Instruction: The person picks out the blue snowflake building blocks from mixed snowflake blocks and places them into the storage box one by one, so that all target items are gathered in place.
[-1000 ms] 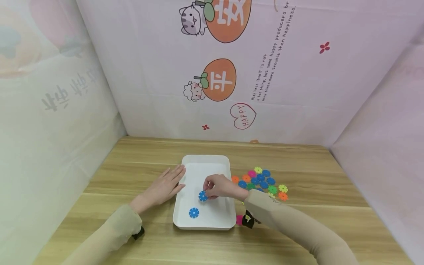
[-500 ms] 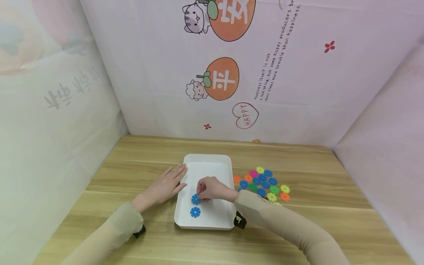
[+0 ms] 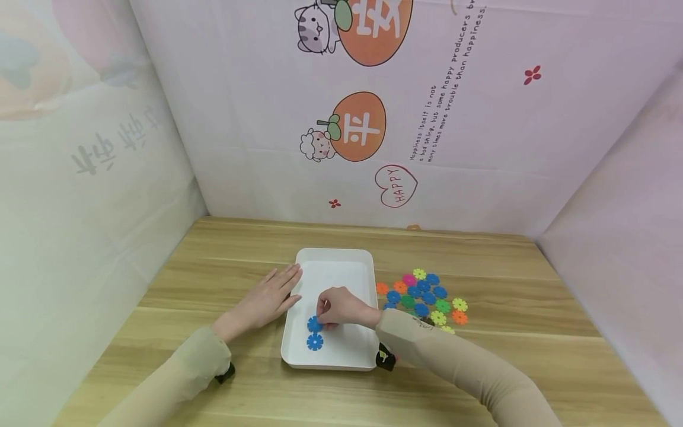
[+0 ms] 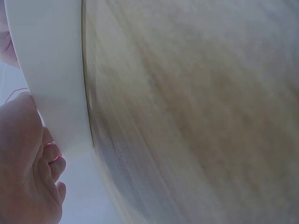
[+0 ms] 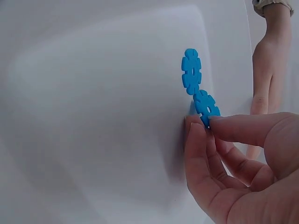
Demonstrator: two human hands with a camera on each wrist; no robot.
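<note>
In the head view a white rectangular tray (image 3: 341,356) lies on the wooden table. My right hand (image 3: 344,307) is over it and pinches a blue notched plastic disc (image 3: 313,324) between thumb and fingers. A second blue disc (image 3: 315,342) lies flat on the tray floor, just nearer to me. Seen from the right wrist, the held disc (image 5: 207,106) is tilted, and its edge meets the lying disc (image 5: 191,71). My left hand (image 3: 267,298) rests on the tray's left rim with its fingers straight; the left wrist view shows this hand (image 4: 28,163) beside the tray wall (image 4: 51,70).
Right of the tray a loose heap of notched discs (image 3: 421,296) in blue, green, yellow, orange and pink is spread on the table (image 3: 507,356). My right sleeve covers part of it. A printed cloth wall (image 3: 459,196) stands behind the table, with side walls left and right.
My right hand has moved left and towards me over the tray, bringing the held blue disc up against the lying one. The left hand keeps its place on the rim.
</note>
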